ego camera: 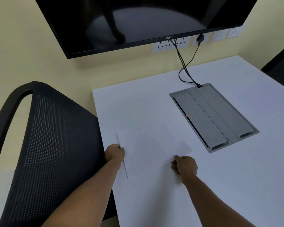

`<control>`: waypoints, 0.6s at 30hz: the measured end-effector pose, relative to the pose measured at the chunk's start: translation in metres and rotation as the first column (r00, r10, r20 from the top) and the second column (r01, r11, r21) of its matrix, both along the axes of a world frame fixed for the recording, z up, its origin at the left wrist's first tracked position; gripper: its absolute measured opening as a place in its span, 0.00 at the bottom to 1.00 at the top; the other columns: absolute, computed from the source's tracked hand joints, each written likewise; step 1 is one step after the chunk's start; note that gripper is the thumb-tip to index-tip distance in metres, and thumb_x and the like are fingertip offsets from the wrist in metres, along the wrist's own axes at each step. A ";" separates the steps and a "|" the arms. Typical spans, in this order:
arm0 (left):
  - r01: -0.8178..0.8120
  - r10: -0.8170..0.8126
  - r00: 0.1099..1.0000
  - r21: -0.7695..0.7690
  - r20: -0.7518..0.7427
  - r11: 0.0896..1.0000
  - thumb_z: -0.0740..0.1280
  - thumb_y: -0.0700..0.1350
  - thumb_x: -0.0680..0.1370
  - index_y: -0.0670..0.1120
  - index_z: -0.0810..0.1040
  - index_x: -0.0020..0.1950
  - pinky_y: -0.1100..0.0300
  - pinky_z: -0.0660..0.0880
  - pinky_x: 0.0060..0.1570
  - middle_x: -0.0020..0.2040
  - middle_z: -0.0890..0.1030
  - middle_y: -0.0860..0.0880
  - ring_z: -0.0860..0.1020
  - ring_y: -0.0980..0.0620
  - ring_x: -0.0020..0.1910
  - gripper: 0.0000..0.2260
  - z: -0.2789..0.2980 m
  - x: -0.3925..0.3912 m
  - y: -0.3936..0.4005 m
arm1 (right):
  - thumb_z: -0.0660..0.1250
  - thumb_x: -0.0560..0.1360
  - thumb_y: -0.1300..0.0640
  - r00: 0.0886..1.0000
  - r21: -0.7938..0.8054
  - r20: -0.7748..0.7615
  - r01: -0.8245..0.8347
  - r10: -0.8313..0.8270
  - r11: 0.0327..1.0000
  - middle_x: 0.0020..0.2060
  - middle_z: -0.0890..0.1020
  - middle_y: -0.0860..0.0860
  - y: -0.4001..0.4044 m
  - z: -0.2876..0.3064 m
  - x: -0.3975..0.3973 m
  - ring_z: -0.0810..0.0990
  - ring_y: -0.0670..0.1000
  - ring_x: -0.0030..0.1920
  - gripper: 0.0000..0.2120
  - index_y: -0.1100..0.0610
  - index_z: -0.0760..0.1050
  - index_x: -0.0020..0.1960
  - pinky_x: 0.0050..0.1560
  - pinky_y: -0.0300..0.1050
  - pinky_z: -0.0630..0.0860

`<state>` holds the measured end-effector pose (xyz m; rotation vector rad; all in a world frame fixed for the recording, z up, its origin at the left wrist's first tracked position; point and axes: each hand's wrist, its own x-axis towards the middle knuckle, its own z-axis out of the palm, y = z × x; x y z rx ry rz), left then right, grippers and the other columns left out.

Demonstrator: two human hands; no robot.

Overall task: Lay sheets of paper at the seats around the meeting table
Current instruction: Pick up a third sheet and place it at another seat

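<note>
A white sheet of paper (152, 147) lies low over the white meeting table (220, 177), near its left edge, in front of a black mesh chair (44, 145). My left hand (114, 153) pinches the sheet's left edge, which is slightly lifted and casts a thin shadow. My right hand (184, 164) is closed on the sheet's near right corner. The paper is hard to tell apart from the table surface.
A grey cable box (213, 117) is set into the table to the right of the sheet, with black cables (184, 66) running up to wall sockets (170, 44). A dark wall screen (138, 22) hangs above. Another dark chair (282, 63) shows at far right.
</note>
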<state>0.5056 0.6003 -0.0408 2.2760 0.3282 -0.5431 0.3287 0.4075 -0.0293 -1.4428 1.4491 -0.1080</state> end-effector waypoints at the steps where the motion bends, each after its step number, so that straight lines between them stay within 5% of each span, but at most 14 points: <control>1: -0.003 0.003 1.000 0.002 0.006 1.000 0.64 0.37 0.74 0.45 0.71 0.32 0.61 0.66 0.31 0.30 0.73 0.46 0.70 0.47 0.30 0.11 -0.001 0.000 -0.001 | 0.67 0.76 0.55 1.000 -0.005 -0.011 -0.017 0.017 1.000 0.29 0.85 0.51 0.001 -0.001 -0.001 0.85 0.50 0.28 0.13 0.62 0.81 0.37 0.41 0.49 0.84; 7: -0.047 0.047 0.999 -0.009 0.028 0.999 0.65 0.37 0.74 0.41 0.81 0.41 0.57 0.75 0.35 0.38 0.81 0.44 0.76 0.46 0.35 0.05 -0.005 -0.002 0.001 | 0.67 0.75 0.53 0.992 -0.049 -0.061 -0.110 0.106 0.993 0.26 0.85 0.49 0.002 -0.004 -0.006 0.84 0.48 0.26 0.15 0.58 0.80 0.33 0.44 0.50 0.84; 12: -0.052 0.051 0.997 0.025 0.051 0.998 0.66 0.37 0.74 0.49 0.72 0.34 0.60 0.72 0.34 0.34 0.75 0.49 0.73 0.47 0.33 0.11 -0.009 -0.001 0.003 | 0.65 0.74 0.48 0.967 -0.084 -0.143 -0.225 0.212 0.971 0.22 0.82 0.48 0.002 -0.003 -0.008 0.81 0.48 0.24 0.20 0.56 0.77 0.27 0.33 0.40 0.72; 15: -0.059 0.058 0.997 0.015 0.047 0.998 0.67 0.39 0.75 0.48 0.79 0.44 0.63 0.71 0.29 0.42 0.79 0.48 0.76 0.47 0.36 0.04 -0.009 -0.001 0.004 | 0.65 0.74 0.47 0.960 -0.092 -0.155 -0.248 0.233 0.964 0.22 0.82 0.48 0.001 -0.003 -0.011 0.83 0.50 0.26 0.20 0.56 0.77 0.26 0.34 0.41 0.74; 18: -0.065 0.064 0.996 0.015 0.056 0.998 0.68 0.41 0.75 0.46 0.81 0.55 0.62 0.70 0.29 0.51 0.82 0.46 0.77 0.46 0.41 0.09 -0.013 -0.002 0.003 | 0.66 0.74 0.47 0.953 -0.089 -0.157 -0.276 0.260 0.957 0.23 0.83 0.49 -0.001 -0.004 -0.012 0.83 0.50 0.26 0.19 0.56 0.77 0.28 0.38 0.43 0.78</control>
